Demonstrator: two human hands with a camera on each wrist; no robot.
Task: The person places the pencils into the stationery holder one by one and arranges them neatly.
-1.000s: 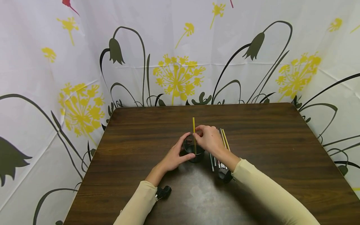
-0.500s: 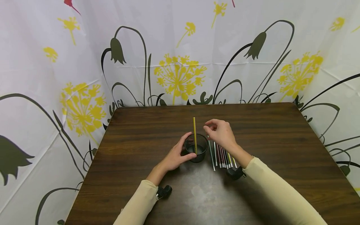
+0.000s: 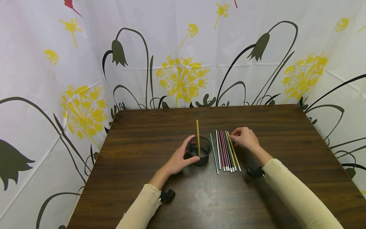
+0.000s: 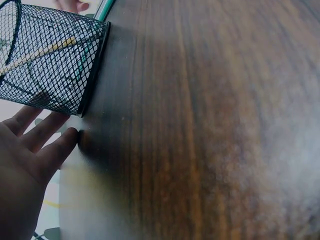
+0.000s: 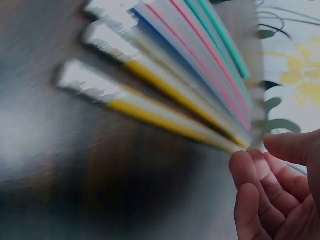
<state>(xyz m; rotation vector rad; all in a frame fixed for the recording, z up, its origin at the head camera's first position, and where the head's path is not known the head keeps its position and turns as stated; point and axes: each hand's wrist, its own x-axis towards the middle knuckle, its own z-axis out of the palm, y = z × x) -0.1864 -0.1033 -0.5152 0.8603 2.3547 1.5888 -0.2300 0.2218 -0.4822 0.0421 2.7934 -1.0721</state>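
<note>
My left hand holds a black mesh pencil cup from its left side, thumb at the near rim and fingers round the far side. One yellow pencil stands in the cup, its upper part above the rim; the left wrist view shows it slanting behind the mesh. My right hand is at the far end of the rightmost yellow pencil, fingers bent. In the right wrist view the thumb and forefinger are by that pencil's tip, with no clear grip on it.
Several pencils in red, dark and other colours lie side by side right of the cup, silver ends nearest me. A teal pencil lies slightly apart, closest to the cup. Behind the brown wooden table hangs a flower-printed curtain.
My right hand has let go of the yellow pencil in the cup and moved right, over the lying pencils, to their far right end. My left hand has stayed at the cup.
</note>
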